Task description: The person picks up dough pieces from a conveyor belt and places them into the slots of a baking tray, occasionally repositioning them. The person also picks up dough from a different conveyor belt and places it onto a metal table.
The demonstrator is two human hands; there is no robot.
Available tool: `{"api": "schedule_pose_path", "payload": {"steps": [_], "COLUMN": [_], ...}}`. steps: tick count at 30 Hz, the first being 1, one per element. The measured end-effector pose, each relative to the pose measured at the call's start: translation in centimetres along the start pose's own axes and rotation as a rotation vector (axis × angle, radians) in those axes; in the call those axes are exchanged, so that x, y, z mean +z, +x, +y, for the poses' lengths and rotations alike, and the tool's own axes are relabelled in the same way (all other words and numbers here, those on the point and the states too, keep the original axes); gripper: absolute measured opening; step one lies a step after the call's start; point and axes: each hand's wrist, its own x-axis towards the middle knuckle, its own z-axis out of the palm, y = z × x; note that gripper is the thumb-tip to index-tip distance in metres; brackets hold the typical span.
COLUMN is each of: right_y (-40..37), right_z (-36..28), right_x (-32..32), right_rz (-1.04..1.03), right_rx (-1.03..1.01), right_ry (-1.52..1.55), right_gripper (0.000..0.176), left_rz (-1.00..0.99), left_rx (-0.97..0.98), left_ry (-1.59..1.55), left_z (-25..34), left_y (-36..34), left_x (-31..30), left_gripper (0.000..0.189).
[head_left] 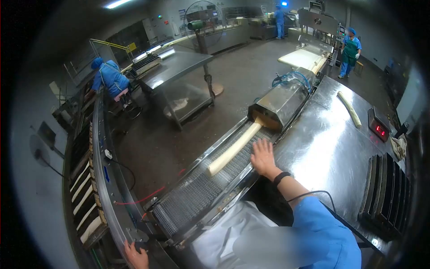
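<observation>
Left hand [135,258] rested on the machine's dark frame (whether gripping, I couldn't tell). Pale, smooth dough log [233,150] lay on the wire-mesh belt [188,197], its far end inside a steel hood [280,103]. Right hand [262,157], fingers spread flat, lay just beside it.

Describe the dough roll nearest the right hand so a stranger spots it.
Find the mesh conveyor running diagonally beside the steel table. The dough roll lies on it, one end under the metal hood, left of the right hand. The other roll lies on the table.
</observation>
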Motion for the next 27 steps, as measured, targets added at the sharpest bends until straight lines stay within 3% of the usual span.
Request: {"api": "schedule_pose_path", "payload": {"steps": [2,4,6,8,14,18,20,23,24,26,27], "right_y": [0.4,0.4,0.0,-0.2,-3.8,-4.5,-3.6,-1.8,-2.5,-3.0,-4.0], "right_z": [-2.1,-5.1,-8.2,-11.3,-19.9,-20.8,-18.4,-11.1,-8.8,-0.9,3.3], "right_x": [0.1,0.1,-0.3,0.8,0.9,-1.6,-1.8,-6.4,-8.7,-8.4,-8.0], "right_rz": [-0.075,-0.068,-0.135,-0.024,-0.163,-0.33,-0.378,-0.471,-0.256,0.081,0.251], "right_rx": [-0.223,-0.4,-0.506,-0.652,-0.871,-0.858,-0.626,0.083,0.256,0.325,0.42], "right_ry": [0.015,0.028,0.076,0.148,0.215,0.271,0.934,1.599,1.81,2.051,1.957], "right_gripper": [0.068,0.077,0.067,0.052,0.023,0.024,0.029,0.047,0.049,0.044,0.039], "left_rz": [0.0,-0.015,-0.015,-0.008,0.022,0.022,0.031,0.058,0.055,0.055,0.052], "left_rx": [0.001,-0.01,-0.014,-0.024,-0.033,-0.033,-0.052,-0.017,-0.026,-0.025,-0.013], "left_ry": [0.001,-0.012,-0.003,0.006,0.01,0.001,-0.011,-0.007,-0.012,-0.012,-0.02], "left_z": [0.2,0.4,0.4,0.4,-0.6,-2.5,-2.2,-2.5,-2.3,-1.9,-1.5], "left_y": [0.1,0.1,0.2,0.2,-0.1,0.0,0.1,0.0,-0.1,0.1,0.1], "left_x": [-0.3,-0.7,-0.8,-0.6,0.6,1.7,1.5,1.8,1.7,1.5,1.1], "left_gripper": [0.041,0.04,0.04,0.039,0.038,0.04,0.038,0.037,0.037,0.036,0.036]}}
